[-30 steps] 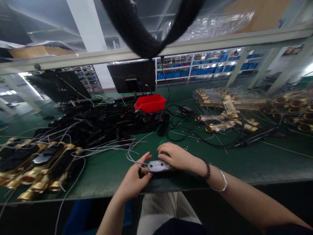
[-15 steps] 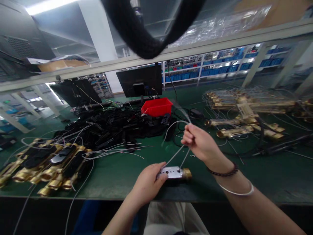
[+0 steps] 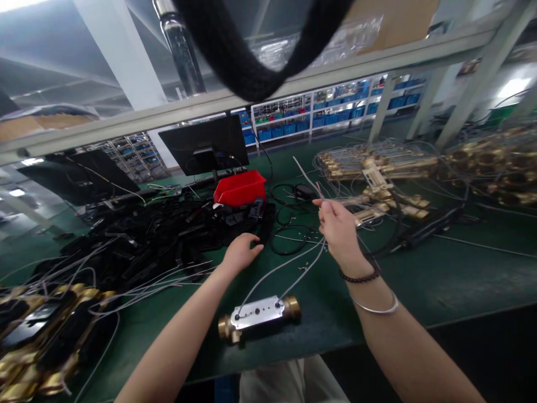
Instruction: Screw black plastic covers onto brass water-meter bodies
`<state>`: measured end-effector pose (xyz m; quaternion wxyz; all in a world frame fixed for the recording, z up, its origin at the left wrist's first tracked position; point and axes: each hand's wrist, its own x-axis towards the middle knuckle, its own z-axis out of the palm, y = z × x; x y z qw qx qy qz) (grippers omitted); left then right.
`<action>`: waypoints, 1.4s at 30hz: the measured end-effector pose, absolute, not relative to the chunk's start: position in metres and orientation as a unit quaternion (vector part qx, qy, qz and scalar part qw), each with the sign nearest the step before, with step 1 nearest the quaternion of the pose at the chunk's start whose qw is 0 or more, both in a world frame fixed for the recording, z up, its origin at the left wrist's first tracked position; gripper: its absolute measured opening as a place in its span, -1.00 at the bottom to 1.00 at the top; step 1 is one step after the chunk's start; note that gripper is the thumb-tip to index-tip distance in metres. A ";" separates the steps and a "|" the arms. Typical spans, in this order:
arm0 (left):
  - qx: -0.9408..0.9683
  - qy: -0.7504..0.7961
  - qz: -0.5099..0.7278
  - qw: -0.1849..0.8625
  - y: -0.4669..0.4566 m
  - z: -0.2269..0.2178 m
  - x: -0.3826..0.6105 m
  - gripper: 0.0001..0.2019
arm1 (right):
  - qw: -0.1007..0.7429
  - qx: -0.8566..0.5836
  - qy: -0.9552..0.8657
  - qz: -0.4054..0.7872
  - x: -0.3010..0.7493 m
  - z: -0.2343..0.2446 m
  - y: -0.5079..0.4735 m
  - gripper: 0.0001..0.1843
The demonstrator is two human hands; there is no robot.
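A brass pipe fitting with a silver top plate (image 3: 259, 312) lies on the green bench near its front edge. Two grey cables (image 3: 268, 273) rise from holes in that plate. My right hand (image 3: 339, 228) is closed around these cables above the bench, and their loose ends stick out past the fingers. My left hand (image 3: 242, 253) is off the fitting, thumb and fingers apart with nothing between them. It hovers close to the near edge of a heap of black plastic parts (image 3: 168, 235).
A red bin (image 3: 240, 188) stands behind the black parts, near a monitor (image 3: 205, 146). Brass fittings with cables lie at the left (image 3: 46, 330) and in stacks at the right (image 3: 377, 168). A black coiled cable (image 3: 289, 239) and small screws (image 3: 304, 265) lie mid-bench.
My left hand has let go of the fitting and moved forward toward the black parts. My right hand still holds the cables. The view has turned right, and the whole fitting now shows.
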<state>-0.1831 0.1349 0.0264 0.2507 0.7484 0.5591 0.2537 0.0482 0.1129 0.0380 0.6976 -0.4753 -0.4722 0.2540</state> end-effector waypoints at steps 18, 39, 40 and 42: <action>0.474 0.365 0.414 0.686 0.062 0.077 -0.209 -0.62 | 0.517 -0.285 -0.617 0.520 0.005 0.052 0.076 -0.71; 0.255 0.383 0.585 0.668 0.056 0.060 -0.206 -0.67 | 0.524 -0.425 -0.724 0.141 -0.014 0.027 0.058 -0.75; 0.262 0.381 0.585 0.666 0.056 0.060 -0.207 -0.66 | 0.520 -0.438 -0.722 0.129 -0.013 0.027 0.058 -0.76; 0.270 0.382 0.587 0.661 0.057 0.059 -0.206 -0.65 | 0.521 -0.450 -0.719 0.102 -0.013 0.029 0.057 -0.76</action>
